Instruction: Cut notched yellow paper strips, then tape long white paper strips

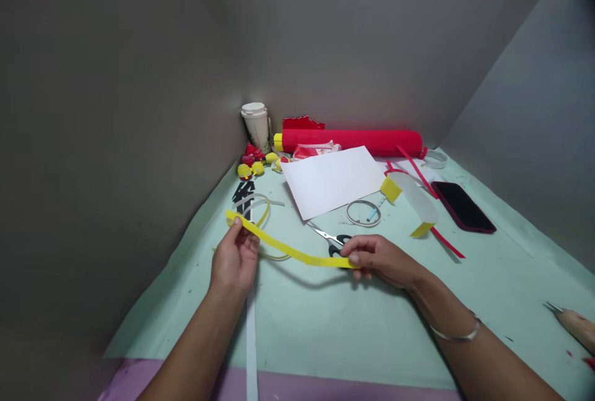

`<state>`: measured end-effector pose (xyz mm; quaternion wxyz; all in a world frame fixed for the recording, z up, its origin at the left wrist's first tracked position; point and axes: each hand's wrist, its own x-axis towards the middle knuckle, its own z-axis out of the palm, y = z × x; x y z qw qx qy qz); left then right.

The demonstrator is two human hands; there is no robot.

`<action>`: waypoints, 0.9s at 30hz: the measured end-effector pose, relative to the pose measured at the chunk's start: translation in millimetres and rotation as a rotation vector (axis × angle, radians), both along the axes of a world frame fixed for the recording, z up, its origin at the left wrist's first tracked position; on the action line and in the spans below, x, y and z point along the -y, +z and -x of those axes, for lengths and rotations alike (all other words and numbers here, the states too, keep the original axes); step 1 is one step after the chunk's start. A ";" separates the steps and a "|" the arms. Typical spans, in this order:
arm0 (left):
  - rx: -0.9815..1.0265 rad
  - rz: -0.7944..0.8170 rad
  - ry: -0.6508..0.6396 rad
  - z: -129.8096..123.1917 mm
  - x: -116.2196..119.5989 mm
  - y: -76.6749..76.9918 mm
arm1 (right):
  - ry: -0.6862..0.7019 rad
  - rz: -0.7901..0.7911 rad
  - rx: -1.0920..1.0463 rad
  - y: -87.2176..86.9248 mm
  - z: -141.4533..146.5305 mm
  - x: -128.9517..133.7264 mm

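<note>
A yellow corrugated paper strip [292,253] stretches between my two hands, sagging a little above the table. My left hand [235,258] pinches it near its left end, between thumb and fingers. At the right end, my right hand [379,259] grips the strip the same way. Just behind my right hand lie scissors [325,235] with black handles, partly hidden by that hand and the strip. Curled thin paper strips [263,212] rest beyond my left hand. A long white strip [251,345] runs beneath my left wrist toward the front edge.
White paper [334,181] lies mid-table, near a tape ring [364,213]. A red roll [353,141], a lidded cup [255,125] and small red-yellow paper pieces [251,168] stand along the back. To the right are a phone [463,206], red strips [447,244] and a wooden-handled tool [576,326].
</note>
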<state>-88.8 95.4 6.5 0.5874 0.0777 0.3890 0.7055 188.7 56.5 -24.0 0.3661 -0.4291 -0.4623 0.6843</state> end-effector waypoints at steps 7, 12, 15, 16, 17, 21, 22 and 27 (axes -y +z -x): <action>-0.033 0.018 0.018 3.2 -1.0 -1.2 | 0.193 -0.024 0.121 3.9 -3.0 4.0; -0.084 -0.043 -0.094 -0.4 5.6 4.0 | 0.113 -0.028 0.122 4.6 3.2 4.9; -0.197 -0.060 -0.270 -8.8 13.0 5.7 | 0.053 -0.041 0.130 5.6 10.3 5.6; -0.249 -0.081 -0.321 -12.3 15.6 5.1 | 0.040 -0.043 0.138 5.8 12.6 5.8; -0.300 -0.104 -0.364 -16.0 18.2 4.0 | 0.030 -0.043 0.145 5.7 14.8 6.0; -0.477 -0.103 -0.513 -28.4 27.5 -2.7 | 0.028 -0.081 0.188 2.5 21.4 7.4; -0.506 -0.076 -0.537 -30.5 29.3 -4.0 | 0.028 -0.094 0.200 1.3 22.4 7.8; -0.581 0.009 -0.670 -35.5 34.1 -5.8 | 0.022 -0.142 0.232 -1.4 25.4 9.3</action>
